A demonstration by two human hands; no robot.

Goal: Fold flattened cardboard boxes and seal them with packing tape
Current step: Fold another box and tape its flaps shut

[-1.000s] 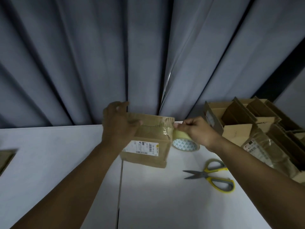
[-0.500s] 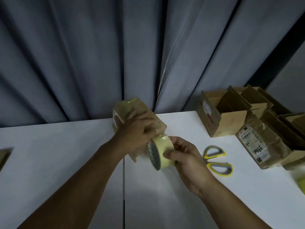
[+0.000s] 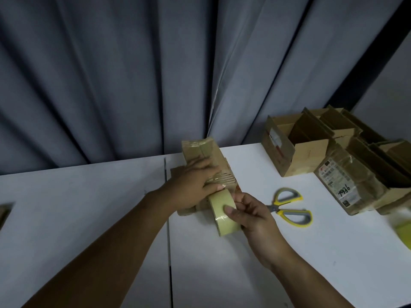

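A small brown cardboard box (image 3: 205, 150) lies on the white table (image 3: 89, 207), its long side running away from me. My left hand (image 3: 193, 185) lies flat on top of it with straight fingers, pressing a strip of clear tape down. My right hand (image 3: 251, 213) grips a pale yellow roll of packing tape (image 3: 222, 211) right at the near end of the box, thumb on the roll's outer face. The tape runs from the roll up onto the box under my left fingers.
Yellow-and-grey scissors (image 3: 291, 207) lie on the table just right of my right hand. Several cardboard boxes (image 3: 295, 152), some open, are stacked at the back right. Grey curtains (image 3: 133, 74) hang behind the table. A yellow object (image 3: 404, 232) shows at the right edge.
The box was turned so its long side points away from me. My right hand drew the tape roll toward me along the box, and my left hand moved flat onto the top.
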